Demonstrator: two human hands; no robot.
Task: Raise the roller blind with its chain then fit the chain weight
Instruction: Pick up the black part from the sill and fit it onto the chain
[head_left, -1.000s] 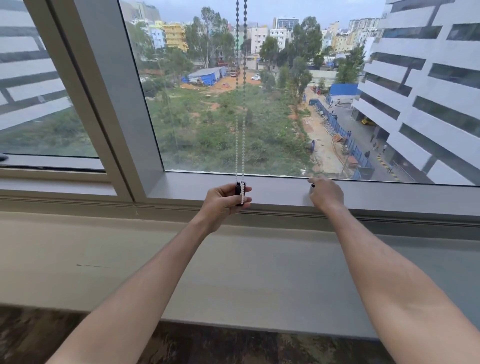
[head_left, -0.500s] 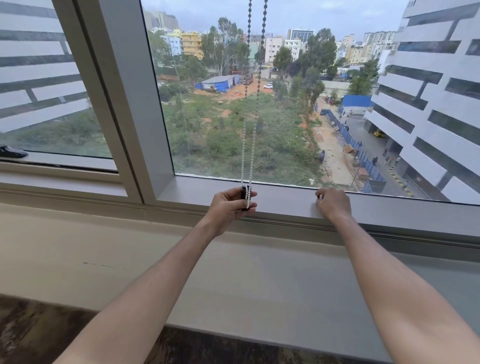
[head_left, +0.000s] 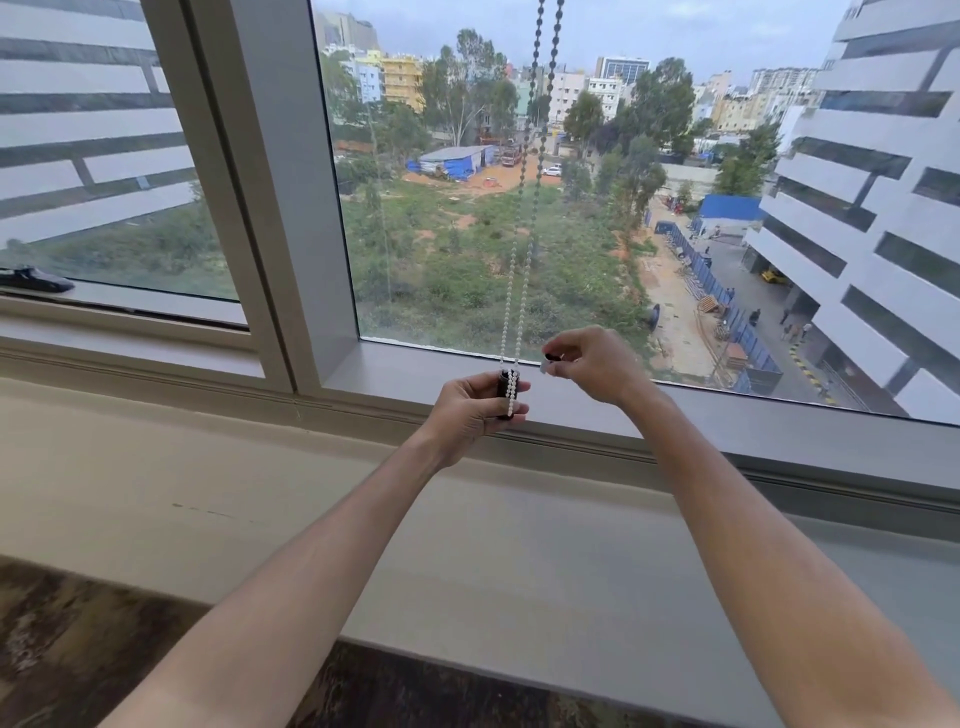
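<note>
right hand (head_left: 597, 366) lifted off the sill, pinching a small dark-and-pale piece (head_left: 549, 362) | left hand (head_left: 475, 402) clasps black chain weight (head_left: 505, 395), bead chain (head_left: 524, 234) looped over, frame centre | cap fitting likely next

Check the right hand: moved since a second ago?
Yes. The right hand has lifted off the window frame and shifted left toward the chain.

An upper-floor room in a city building, whether office or flat cannot be told. A large window with a pale metal frame (head_left: 270, 208) looks down on a green lot, a fenced site and banded white blocks. A bead chain (head_left: 524, 234) hangs before the glass above a deep pale sill (head_left: 208, 509).
</note>
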